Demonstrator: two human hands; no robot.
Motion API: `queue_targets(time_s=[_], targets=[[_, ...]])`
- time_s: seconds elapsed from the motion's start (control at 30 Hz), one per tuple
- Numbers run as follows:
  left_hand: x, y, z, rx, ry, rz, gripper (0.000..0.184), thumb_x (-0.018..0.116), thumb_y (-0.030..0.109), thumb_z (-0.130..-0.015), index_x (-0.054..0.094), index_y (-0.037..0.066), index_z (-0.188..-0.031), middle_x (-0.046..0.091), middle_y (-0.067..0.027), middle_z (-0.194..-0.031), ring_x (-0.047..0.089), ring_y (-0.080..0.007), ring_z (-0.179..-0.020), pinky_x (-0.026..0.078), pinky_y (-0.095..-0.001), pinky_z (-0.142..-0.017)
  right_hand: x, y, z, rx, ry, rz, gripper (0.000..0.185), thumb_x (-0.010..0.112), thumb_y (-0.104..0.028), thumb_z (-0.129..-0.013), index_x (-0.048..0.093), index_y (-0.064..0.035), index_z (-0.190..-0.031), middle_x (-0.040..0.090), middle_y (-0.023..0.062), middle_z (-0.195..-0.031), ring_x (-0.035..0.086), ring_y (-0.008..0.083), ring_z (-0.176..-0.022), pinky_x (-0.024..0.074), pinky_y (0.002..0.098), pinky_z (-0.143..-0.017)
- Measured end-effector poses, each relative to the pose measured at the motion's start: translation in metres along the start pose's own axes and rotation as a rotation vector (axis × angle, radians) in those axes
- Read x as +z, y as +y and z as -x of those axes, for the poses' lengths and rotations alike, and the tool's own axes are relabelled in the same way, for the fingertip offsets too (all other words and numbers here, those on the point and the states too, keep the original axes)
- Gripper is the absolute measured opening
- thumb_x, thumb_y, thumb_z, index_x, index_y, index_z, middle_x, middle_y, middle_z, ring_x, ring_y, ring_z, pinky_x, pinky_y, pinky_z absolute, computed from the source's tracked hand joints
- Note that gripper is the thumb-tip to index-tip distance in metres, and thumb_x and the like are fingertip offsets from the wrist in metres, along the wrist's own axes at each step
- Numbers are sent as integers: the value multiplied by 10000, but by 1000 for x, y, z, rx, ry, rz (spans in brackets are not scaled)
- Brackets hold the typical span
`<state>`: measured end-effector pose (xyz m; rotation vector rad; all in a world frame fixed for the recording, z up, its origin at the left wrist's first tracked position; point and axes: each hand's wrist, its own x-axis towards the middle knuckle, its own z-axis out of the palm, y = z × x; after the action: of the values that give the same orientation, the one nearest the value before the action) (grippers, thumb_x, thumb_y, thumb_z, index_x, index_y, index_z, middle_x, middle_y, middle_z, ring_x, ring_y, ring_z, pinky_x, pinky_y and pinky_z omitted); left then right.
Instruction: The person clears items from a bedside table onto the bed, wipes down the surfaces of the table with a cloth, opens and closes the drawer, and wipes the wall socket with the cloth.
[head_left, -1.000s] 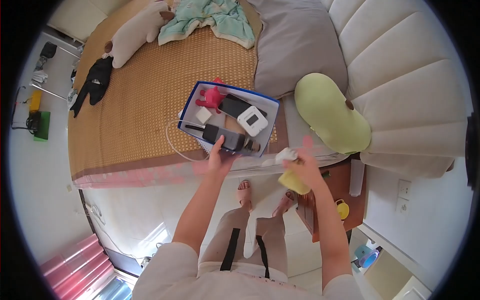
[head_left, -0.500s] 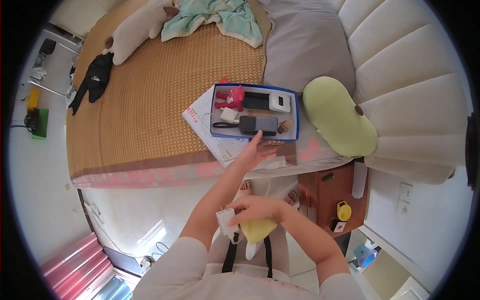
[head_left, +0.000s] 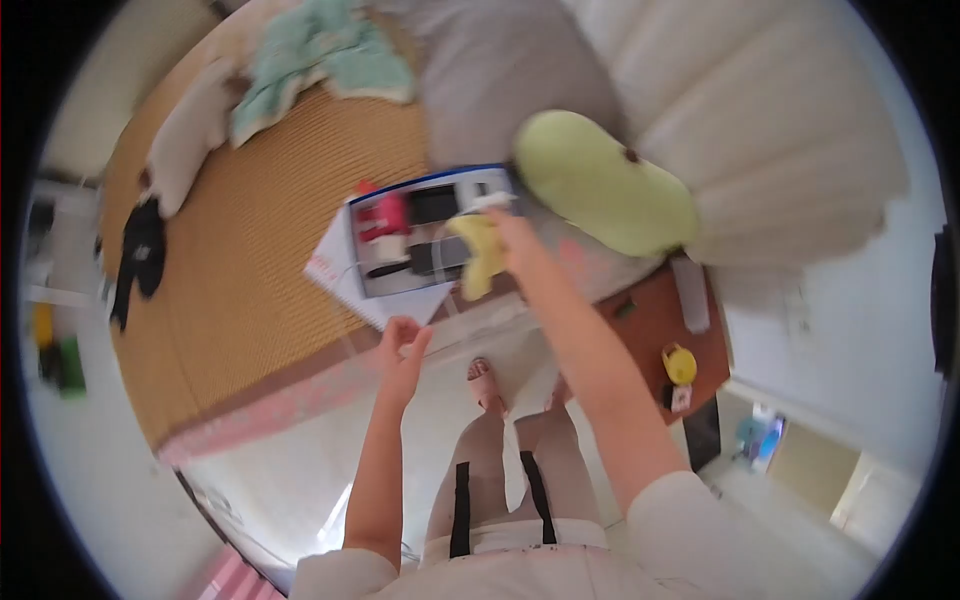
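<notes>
My right hand (head_left: 510, 238) is closed over the blue-edged box (head_left: 395, 292), gripping a white plug charger (head_left: 490, 201) and a soft-looking yellow item (head_left: 482, 262) that hangs below the fingers. Blur hides what the yellow item is. A thin white cable seems to dangle beside it. In the box lie a red bear figure (head_left: 388, 216), a small white block (head_left: 390, 248), a black tray-like piece (head_left: 433, 203) and a dark power bank (head_left: 430, 259). Near the bed's edge, my left hand (head_left: 402, 350) is loosely curled with thumb and fingers apart, apparently holding nothing.
The box rests partly on a spiral notebook (head_left: 335, 285) on the woven bed mat (head_left: 270, 270). A green cushion (head_left: 600, 185) and grey pillow (head_left: 510, 80) lie beyond. To the right, a brown bedside cabinet (head_left: 650, 340) bears a yellow cup (head_left: 679, 364).
My right hand has carried the charger and yellow item from near my lap up over the box. My left hand has drawn back from the box's front edge. The camera view has shifted.
</notes>
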<state>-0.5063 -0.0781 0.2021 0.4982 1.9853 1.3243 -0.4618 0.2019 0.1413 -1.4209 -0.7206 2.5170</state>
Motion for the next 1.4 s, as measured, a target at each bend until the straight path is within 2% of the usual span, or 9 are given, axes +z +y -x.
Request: queue_targets(time_s=[0.2, 0.33, 0.43, 0.6, 0.87, 0.97, 1.03, 1.17, 1.4], targets=[[95, -10, 9, 147, -266, -122, 177, 669, 54, -863, 532, 46, -974, 552, -23, -782, 524, -110, -720, 442, -258, -680, -84, 17, 135, -539, 100, 287, 447, 711, -170, -867, 581, -64, -1281, 706, 81, -924, 675, 156, -815, 552, 324, -693], [171, 3, 26, 84, -474, -217, 216, 647, 17, -830, 518, 46, -1001, 557, -23, -801, 547, -105, -745, 453, -252, -695, -271, 47, 210, -442, 713, 412, 674, 770, -151, -771, 489, -130, -1383, 682, 125, -1006, 673, 203, -926, 569, 361, -767], [253, 0, 32, 223, -728, -369, 300, 705, 59, -807, 557, 47, -1068, 622, -110, -927, 636, -225, -858, 516, -356, -757, -383, 70, 260, -140, 1174, 1036, 1007, 855, -239, -678, 286, -264, -1509, 530, 191, -1321, 623, 332, -1115, 546, 445, -880], [392, -9, 15, 677, -576, -609, 686, 777, 116, -775, 423, 65, -1360, 480, -206, -1286, 513, -405, -1151, 441, -487, -954, -444, 88, 270, -107, 1088, 1138, 1124, 893, -313, -612, 237, -347, -1525, 478, 193, -1374, 637, 358, -1083, 553, 458, -859], [457, -98, -23, 541, -506, -811, 561, 726, 123, -838, 469, 101, -1336, 527, -219, -1233, 519, -434, -1127, 444, -493, -954, -466, 83, 247, 110, 893, 1283, 1062, 851, -372, -658, 234, -355, -1523, 518, 181, -1305, 687, 329, -973, 565, 430, -790], [459, -94, -20, 556, -437, -627, 560, 756, 92, -816, 493, 67, -1310, 594, -139, -1126, 600, -315, -1034, 492, -418, -893, -460, 66, 255, 45, 910, 1179, 1022, 840, -380, -668, 258, -355, -1508, 540, 171, -1282, 683, 331, -973, 564, 445, -792], [457, -53, 1, 262, -358, -124, 510, 754, 55, -826, 515, 70, -1277, 639, -103, -1032, 634, -221, -918, 508, -337, -824, -442, 47, 270, -174, 857, 1072, 1030, 837, -399, -664, 255, -297, -1507, 549, 171, -1290, 676, 351, -991, 555, 474, -810], [404, -3, 16, 321, -187, -26, 514, 770, 52, -824, 520, 77, -1273, 654, -67, -1017, 624, -139, -867, 506, -283, -788, -382, 21, 269, -464, 740, 1126, 1029, 829, -410, -668, 256, -211, -1499, 556, 170, -1291, 668, 369, -1008, 543, 502, -819], [258, 8, -49, 237, 310, -163, 368, 783, 88, -814, 637, 3, -1141, 690, -64, -993, 644, -137, -862, 512, -283, -784, -213, -30, 178, -408, 440, 1455, 938, 779, -446, -705, 292, -143, -1447, 587, 139, -1248, 665, 344, -1001, 527, 500, -802]])
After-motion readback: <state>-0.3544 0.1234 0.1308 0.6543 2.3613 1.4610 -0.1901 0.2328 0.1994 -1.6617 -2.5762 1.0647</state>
